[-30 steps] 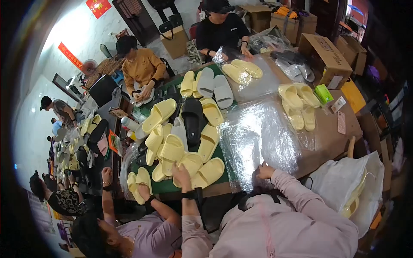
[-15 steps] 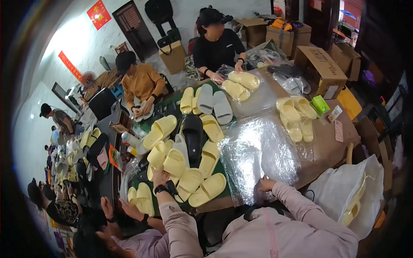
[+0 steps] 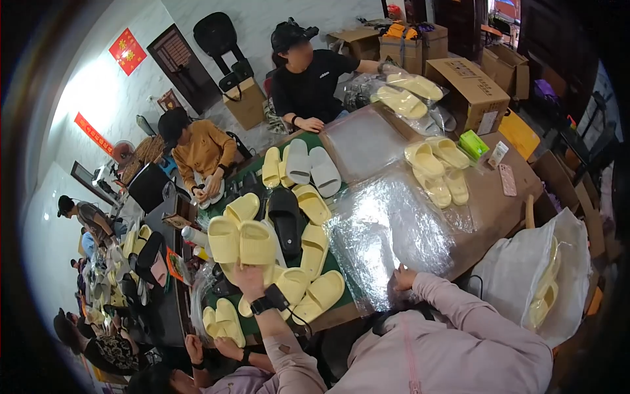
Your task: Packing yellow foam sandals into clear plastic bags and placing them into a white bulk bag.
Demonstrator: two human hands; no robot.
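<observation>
While the left hand (image 3: 248,279) gripped a yellow slipper (image 3: 256,243) above the counter (image 3: 489,197), the right hand (image 3: 401,278) lay loosely open on the plastic bags (image 3: 387,230), likely readying bagging, needing one opened.

Left hand (image 3: 251,279) boxed in: yellow slippers (image 3: 289,289) packed along table's (image 3: 489,197) near-left edge, black slipper (image 3: 285,220) beyond. Right hand (image 3: 401,279) at near edge, crinkly plastic sheet (image 3: 394,226) ahead (flat, passable). Far-right corner: bare brown top, cardboard box (image 3: 469,92) behind.
</observation>
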